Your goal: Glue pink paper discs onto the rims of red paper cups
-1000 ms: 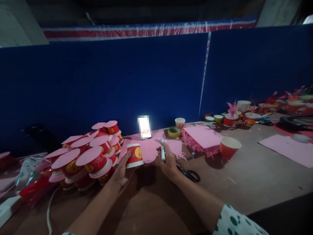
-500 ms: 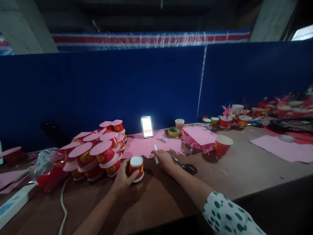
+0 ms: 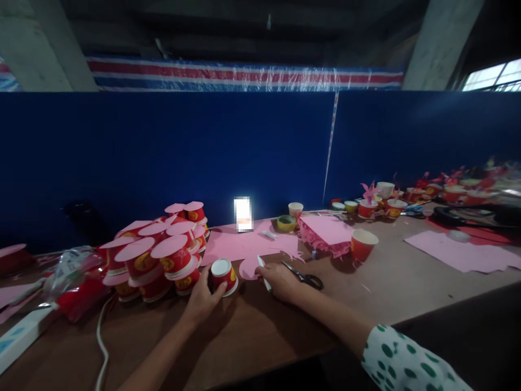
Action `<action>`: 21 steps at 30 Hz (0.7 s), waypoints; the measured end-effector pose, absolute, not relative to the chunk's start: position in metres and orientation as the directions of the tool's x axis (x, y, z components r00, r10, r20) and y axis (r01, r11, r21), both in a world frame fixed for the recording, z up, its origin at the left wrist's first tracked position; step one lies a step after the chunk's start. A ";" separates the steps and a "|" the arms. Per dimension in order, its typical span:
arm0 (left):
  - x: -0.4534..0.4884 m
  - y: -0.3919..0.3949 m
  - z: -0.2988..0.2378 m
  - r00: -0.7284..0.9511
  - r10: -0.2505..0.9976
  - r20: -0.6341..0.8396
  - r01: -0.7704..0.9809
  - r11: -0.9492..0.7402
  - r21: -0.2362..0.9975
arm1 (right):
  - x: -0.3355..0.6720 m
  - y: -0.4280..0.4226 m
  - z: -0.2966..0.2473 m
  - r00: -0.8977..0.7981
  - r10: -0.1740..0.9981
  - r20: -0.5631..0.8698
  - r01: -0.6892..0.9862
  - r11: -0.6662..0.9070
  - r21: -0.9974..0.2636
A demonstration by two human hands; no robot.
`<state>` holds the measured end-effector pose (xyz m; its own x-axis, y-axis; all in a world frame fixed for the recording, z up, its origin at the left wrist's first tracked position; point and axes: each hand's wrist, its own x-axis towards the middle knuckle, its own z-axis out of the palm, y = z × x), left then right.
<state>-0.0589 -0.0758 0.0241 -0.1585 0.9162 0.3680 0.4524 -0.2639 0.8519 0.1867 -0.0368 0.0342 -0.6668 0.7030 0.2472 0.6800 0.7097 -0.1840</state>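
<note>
My left hand (image 3: 207, 293) grips an upside-down red paper cup (image 3: 225, 278), its white base up and tilted to the left, low over the brown table. In my right hand (image 3: 280, 279) is a slim white pen-shaped tube (image 3: 264, 272) with a pointed end. The fingertips of that hand reach the edge of a pink paper disc (image 3: 247, 268) to the right of the cup. Black-handled scissors (image 3: 312, 281) lie just beyond my right wrist. Left of my left hand, stacked red cups topped with pink discs (image 3: 170, 255) stand close by.
A pink sheet (image 3: 228, 244) lies behind my hands, with a bright phone-like screen (image 3: 243, 213), a tape roll (image 3: 286, 222) and a stack of fringed pink paper (image 3: 328, 228). An upright red cup (image 3: 363, 245) stands right. A power strip (image 3: 28, 331) and cable (image 3: 100, 336) lie left.
The cup has tipped over to the left in my left hand. My right hand has come nearer with the white tube, and the pink disc has slid toward me off the sheet.
</note>
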 end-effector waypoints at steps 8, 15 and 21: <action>-0.051 -0.064 0.028 -0.211 0.916 0.342 0.406 -0.236 0.883 | 0.210 -0.070 0.032 -0.702 0.652 0.287 0.619 0.757 -0.208; -0.047 -0.069 0.026 -0.186 0.914 0.359 0.508 -0.224 0.832 | 0.223 -0.080 0.036 -0.680 0.623 0.387 0.535 0.783 -0.319; -0.048 -0.104 0.011 -0.118 0.913 0.390 0.712 -0.196 0.674 | 0.258 -0.104 0.051 -0.611 0.718 0.335 0.571 0.692 -0.442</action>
